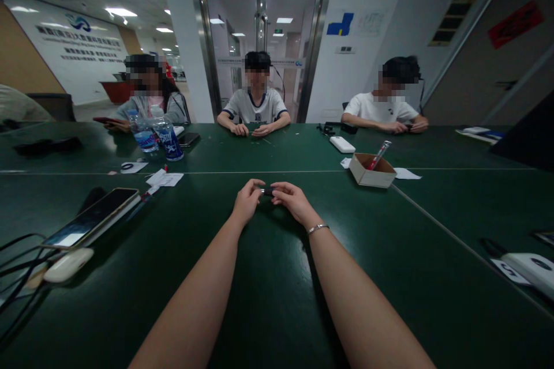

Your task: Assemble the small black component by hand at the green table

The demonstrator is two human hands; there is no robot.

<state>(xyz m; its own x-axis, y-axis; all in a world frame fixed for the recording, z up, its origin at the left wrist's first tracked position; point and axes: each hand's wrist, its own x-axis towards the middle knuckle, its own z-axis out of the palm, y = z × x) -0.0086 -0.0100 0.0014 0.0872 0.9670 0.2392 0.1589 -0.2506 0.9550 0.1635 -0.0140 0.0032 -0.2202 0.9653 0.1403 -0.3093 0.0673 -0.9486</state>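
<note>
A small black USB flash drive (268, 191) with a silvery end is held level just above the green table (268, 277), between my two hands. My left hand (247, 203) pinches its silvery end between thumb and fingertips. On the black end, the thumb and fingers of my right hand (295, 202) are closed. The fingertips cover part of both ends, so fine detail does not show. A silver bracelet (318, 229) circles my right wrist.
To the left lie a phone (93, 219), a white mouse-shaped device (69, 265) and cables. Two bottles (167, 138) stand beyond. An open cardboard box (372, 179) holding a red-and-clear tube is right of my hands. Several people sit across the table.
</note>
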